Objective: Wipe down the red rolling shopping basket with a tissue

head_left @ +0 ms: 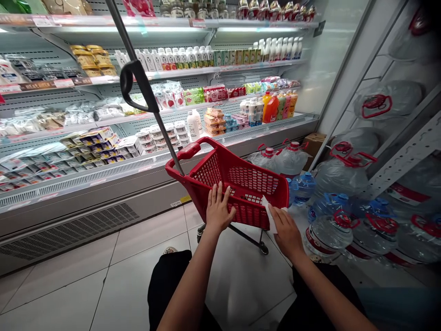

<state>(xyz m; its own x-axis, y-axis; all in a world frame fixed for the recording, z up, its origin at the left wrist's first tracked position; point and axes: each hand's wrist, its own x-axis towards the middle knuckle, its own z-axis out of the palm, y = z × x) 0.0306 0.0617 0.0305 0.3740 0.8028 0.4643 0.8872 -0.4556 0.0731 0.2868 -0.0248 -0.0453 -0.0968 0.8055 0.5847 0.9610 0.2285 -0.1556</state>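
Observation:
A small red plastic shopping cart [203, 197] stands in front of me, its latticed basket on a metal frame with wheels. From its handle end rises a grey pole [168, 142] with a black grip [139, 87]. My left hand [218, 209] lies on the near side of the basket with its fingers spread, holding nothing. In my right hand [284, 230] is a white cloth or tissue [270, 216], pressed against the basket's near right corner. Part of the cloth is hidden under my fingers.
Behind the cart runs an open chilled display case [155, 172] with several shelves of dairy packs and bottles. Large water bottles with red handles [330, 230] crowd the right side, beside a white metal rack [406, 156]. Pale floor tiles [138, 276] lie below; my knees flank my arms.

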